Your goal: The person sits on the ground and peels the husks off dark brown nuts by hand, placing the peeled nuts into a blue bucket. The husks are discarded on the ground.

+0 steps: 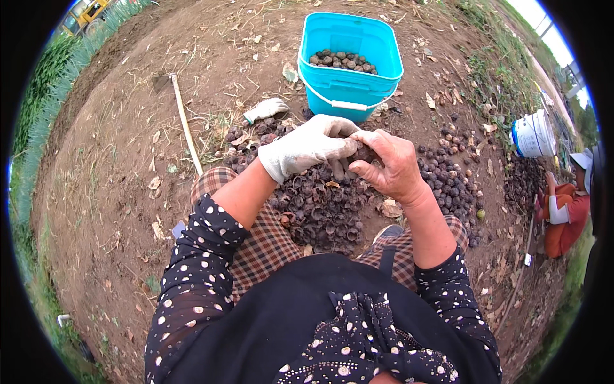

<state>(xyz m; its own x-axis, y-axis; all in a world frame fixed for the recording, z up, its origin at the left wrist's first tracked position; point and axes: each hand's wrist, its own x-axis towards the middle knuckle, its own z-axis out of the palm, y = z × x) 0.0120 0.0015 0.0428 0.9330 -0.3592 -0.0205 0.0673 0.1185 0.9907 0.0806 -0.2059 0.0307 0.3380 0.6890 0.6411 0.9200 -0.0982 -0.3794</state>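
Observation:
My left hand (306,147), in a white knit glove with darkened fingertips, meets my bare right hand (396,168) above a heap of dark husks. Between the fingers of both is a dark, husk-covered walnut (363,153), mostly hidden by them. Below lie the broken, cup-shaped walnut husks (323,208), between my knees. To the right spread dark walnuts in their husks (448,185). Just beyond my hands stands a turquoise bucket (320,96) with a white handle; brown shelled-out walnuts (344,61) lie in it.
A loose white glove (266,110) lies left of the bucket. A long-handled hoe (185,121) rests on the bare soil farther left. At the right, a white bucket (536,134) lies tipped near another person (566,214), who crouches beside more dark walnuts.

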